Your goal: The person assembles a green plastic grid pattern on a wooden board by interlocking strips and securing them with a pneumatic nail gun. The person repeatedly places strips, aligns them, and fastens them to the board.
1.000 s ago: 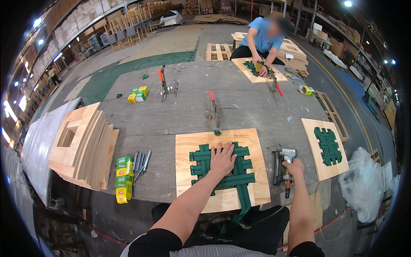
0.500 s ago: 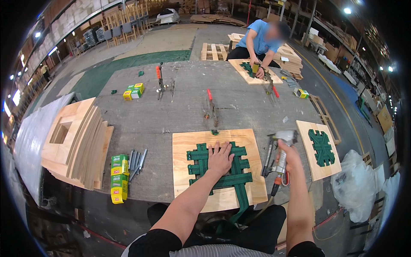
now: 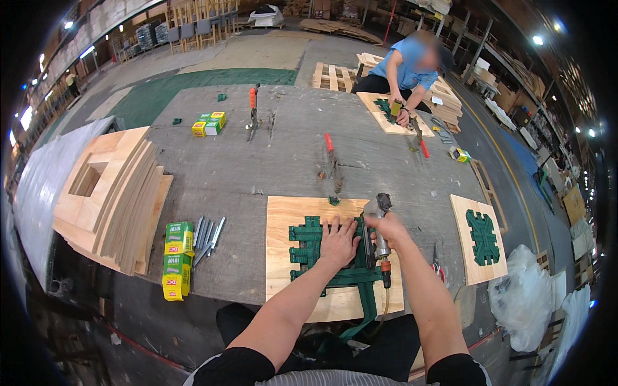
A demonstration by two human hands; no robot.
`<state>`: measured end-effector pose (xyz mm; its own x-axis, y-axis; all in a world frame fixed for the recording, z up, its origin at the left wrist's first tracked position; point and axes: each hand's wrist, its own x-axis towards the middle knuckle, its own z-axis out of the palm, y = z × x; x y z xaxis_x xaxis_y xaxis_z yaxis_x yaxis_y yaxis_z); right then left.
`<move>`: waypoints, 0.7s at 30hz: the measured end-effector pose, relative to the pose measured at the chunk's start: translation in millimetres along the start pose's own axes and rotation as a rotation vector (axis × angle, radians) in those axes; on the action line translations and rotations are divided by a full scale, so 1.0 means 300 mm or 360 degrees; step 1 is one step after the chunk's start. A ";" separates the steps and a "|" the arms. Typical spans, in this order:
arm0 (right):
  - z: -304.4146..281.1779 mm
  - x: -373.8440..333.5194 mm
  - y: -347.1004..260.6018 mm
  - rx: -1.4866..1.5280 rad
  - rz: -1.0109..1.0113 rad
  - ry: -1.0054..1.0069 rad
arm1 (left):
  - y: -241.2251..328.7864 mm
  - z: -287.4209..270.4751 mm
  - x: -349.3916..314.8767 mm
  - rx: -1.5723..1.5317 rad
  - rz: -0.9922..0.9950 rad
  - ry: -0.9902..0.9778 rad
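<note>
A square wooden board (image 3: 280, 215) lies before me on the grey work table, with green webbing straps (image 3: 306, 249) woven across its middle. One strap tail (image 3: 367, 302) hangs over the near edge. My left hand (image 3: 340, 244) is flat on the webbing with its fingers spread. Just right of it, my right hand (image 3: 390, 230) grips a pneumatic staple gun (image 3: 383, 248), whose hose runs down toward my lap. The gun's long dark magazine is over the right part of the webbing; I cannot tell whether its nose touches the strap.
Cut wooden panels (image 3: 116, 193) are stacked at left, near staple boxes (image 3: 177, 260) and staple strips (image 3: 207, 237). Scissors (image 3: 437, 265) and another webbed board (image 3: 460, 235) are at right. Red-handled toggle clamps (image 3: 330, 151) stand beyond. A co-worker (image 3: 412, 67) handles a board at the far right.
My right hand has brought the staple gun leftward, from beside the board to over the webbing. My left hand stays pressed on the straps. The whole view has shifted slightly.
</note>
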<state>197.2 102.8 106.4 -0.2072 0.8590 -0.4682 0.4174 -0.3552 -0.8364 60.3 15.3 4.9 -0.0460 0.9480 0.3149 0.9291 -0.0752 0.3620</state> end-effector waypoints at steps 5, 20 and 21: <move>0.029 0.008 0.006 -0.0057 -0.0004 0.0051 | -0.005 0.001 0.000 -0.0038 0.0006 0.0020; 0.063 0.004 0.001 -0.0060 -0.0053 -0.0018 | -0.022 0.010 -0.003 -0.0125 0.0006 0.0104; 0.066 0.000 0.009 -0.0030 -0.0041 -0.0041 | -0.020 0.011 -0.005 -0.0145 0.0005 0.0099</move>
<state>180.9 94.7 98.5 -0.2410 0.8579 -0.4538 0.4283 -0.3256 -0.8429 56.0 15.3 -0.7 -0.0686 0.9269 0.3689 0.8922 -0.1084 0.4384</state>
